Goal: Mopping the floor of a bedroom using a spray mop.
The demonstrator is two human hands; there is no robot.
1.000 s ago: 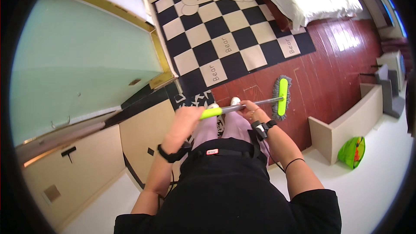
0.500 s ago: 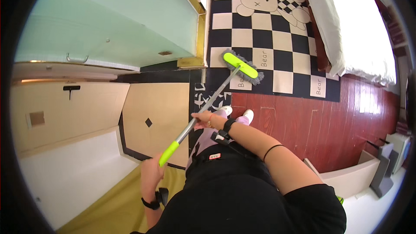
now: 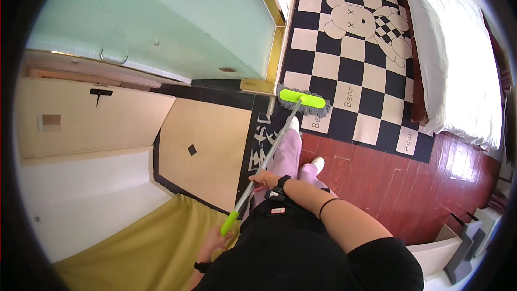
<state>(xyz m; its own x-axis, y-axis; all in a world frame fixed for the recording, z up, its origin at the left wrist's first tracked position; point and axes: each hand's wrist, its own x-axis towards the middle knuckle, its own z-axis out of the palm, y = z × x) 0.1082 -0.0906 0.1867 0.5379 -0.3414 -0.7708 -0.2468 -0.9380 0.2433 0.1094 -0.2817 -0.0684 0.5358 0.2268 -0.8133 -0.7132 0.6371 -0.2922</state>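
Observation:
A long mop (image 3: pixel 302 99) with a lime-green head plate, grey shaggy fringe and silver pole slants away from me. Its head rests on the near left corner of a black-and-white checkered mat (image 3: pixel 353 70), beside the gold-coloured door frame. My left hand (image 3: pixel 217 237) is closed around the green grip at the pole's near end. Farther up, my right hand (image 3: pixel 261 180) wraps the silver pole in front of my body; some of its fingers are hidden. Both wrists carry black bands.
A white-covered bed (image 3: pixel 458 59) stands along the mat's right side. Dark red wooden flooring (image 3: pixel 371 183) lies at right. On the left are a pale green glass door (image 3: pixel 161 27) and a cream door (image 3: pixel 91 118). A mustard curtain (image 3: pixel 145 242) hangs at lower left.
The mop head has been drawn nearer and turned more crosswise, close to the door frame. Both hands have shifted lower in view, and my left foot has stepped forward onto the mat's edge.

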